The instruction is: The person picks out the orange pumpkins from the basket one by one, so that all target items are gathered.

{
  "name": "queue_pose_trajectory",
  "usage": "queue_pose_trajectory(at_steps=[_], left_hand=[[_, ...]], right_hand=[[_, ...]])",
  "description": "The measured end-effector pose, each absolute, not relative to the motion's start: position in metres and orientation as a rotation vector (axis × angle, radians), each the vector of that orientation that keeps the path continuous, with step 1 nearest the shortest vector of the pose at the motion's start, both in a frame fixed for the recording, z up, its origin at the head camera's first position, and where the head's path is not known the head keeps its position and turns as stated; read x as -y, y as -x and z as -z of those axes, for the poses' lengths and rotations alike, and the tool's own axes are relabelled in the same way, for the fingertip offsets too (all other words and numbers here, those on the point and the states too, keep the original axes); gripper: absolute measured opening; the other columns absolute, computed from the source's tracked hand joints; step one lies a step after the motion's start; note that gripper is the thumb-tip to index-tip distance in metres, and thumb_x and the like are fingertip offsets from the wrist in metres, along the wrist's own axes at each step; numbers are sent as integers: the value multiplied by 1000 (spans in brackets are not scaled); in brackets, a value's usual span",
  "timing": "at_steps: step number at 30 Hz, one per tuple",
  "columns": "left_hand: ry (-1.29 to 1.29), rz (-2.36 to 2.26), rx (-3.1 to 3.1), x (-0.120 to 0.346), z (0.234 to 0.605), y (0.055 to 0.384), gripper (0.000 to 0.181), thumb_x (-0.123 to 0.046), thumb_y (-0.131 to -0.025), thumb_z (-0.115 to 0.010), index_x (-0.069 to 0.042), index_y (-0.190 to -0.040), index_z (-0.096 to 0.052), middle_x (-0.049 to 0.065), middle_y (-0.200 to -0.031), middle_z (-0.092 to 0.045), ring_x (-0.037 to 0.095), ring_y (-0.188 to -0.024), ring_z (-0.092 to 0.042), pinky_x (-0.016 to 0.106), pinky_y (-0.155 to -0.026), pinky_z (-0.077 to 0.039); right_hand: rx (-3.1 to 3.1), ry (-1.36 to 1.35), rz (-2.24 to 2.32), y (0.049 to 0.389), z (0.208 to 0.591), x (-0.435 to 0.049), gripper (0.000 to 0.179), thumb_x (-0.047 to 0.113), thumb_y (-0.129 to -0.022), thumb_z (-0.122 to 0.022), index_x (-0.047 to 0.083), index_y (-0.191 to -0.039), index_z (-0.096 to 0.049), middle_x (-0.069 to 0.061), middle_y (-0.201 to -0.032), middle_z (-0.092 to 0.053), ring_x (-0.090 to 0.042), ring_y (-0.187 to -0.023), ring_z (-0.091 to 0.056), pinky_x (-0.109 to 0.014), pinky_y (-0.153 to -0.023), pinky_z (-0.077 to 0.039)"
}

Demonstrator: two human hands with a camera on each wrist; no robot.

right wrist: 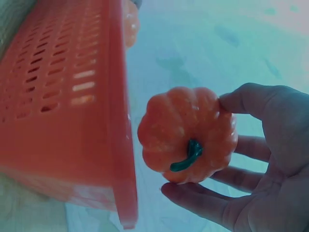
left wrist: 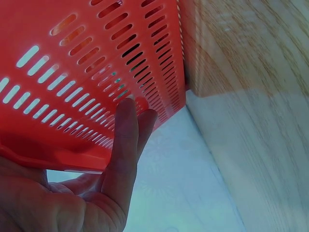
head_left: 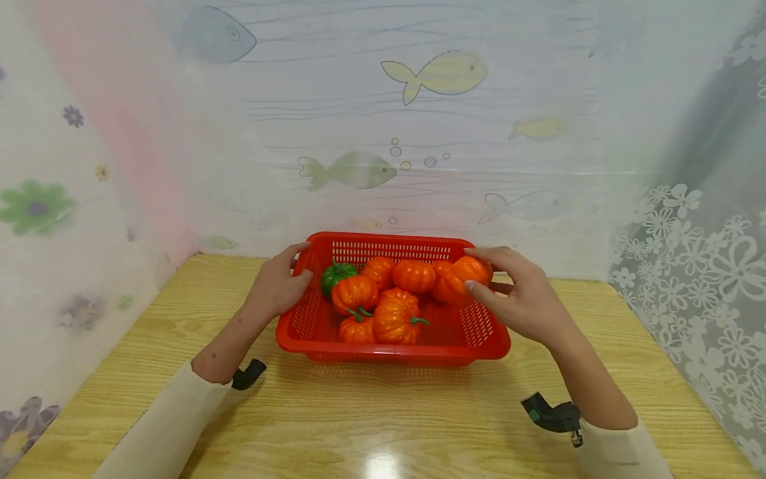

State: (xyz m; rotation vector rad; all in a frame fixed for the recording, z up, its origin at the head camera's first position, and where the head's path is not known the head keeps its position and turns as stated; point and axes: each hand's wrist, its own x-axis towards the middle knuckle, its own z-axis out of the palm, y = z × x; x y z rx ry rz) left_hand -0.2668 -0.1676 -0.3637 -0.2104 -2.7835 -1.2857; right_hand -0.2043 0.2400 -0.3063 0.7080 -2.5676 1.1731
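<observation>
A red plastic basket (head_left: pixel 395 351) with slotted walls holds several small orange pumpkins (head_left: pixel 354 295) and one green pumpkin (head_left: pixel 338 276). My left hand (head_left: pixel 276 285) grips the basket's left rim; in the left wrist view its fingers (left wrist: pixel 126 140) lie along the outside of the slotted wall. At the opposite end, my right hand (head_left: pixel 525 297) holds an orange pumpkin (right wrist: pixel 188 135) above the right rim. Thumb and fingers are spread around its sides, and the green stem (right wrist: pixel 188 157) faces the right wrist camera.
The basket stands on a light wood-grain table (head_left: pixel 359 412), near its back edge. Behind it hangs a pale sheet (head_left: pixel 335 120) printed with fish, and flowered curtains (head_left: pixel 718 266) border the sides. A dark device (head_left: pixel 553 414) is strapped at the right wrist.
</observation>
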Motion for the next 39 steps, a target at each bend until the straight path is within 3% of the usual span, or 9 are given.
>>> queue_pose_trajectory(at_steps=[12,17,22,30,39], left_hand=[[213,1283,2775,168,362,266,62,-19,-105,-50,-9,-165,-36,27,-135,-64,36,-95,-75,44,-73,-66],[212,1293,2777,167,363,266,62,-18,-105,-49,-9,-165,-36,27,-135,-63,36,-97,-75,44,-74,-65],[210,1291,2781,167,363,266,63,-18,-105,-50,-9,-165,-36,27,-136,-63,36,-97,-75,43,-74,-65],[203,1287,2792,168,363,266,63,-19,-105,-50,-8,-165,-36,28,-137,-62,37,-98,-75,45,-75,-66],[203,1277,2793,167,362,265,63,-19,-105,-51,-8,-166,-35,28,-137,-62,38,-98,-75,46,-75,-66]], right_hand=[[2519,-662,-1114,206,301,-255,48,11,-101,-71,11,-148,-62,-7,-136,-63,-17,-113,-60,-41,-87,-62],[2516,-619,-1117,208,299,-261,47,11,-101,-72,12,-148,-63,-7,-137,-63,-13,-113,-59,-24,-88,-60],[2507,-581,-1116,209,299,-267,47,11,-100,-73,12,-147,-64,-9,-137,-63,-21,-115,-61,-10,-87,-53],[2522,-532,-1060,213,300,-276,50,14,-100,-72,14,-150,-62,-11,-138,-63,-25,-116,-62,-8,-91,-48],[2516,-517,-1018,221,305,-286,50,13,-102,-69,12,-151,-60,-16,-142,-59,-30,-115,-59,-6,-79,-50]])
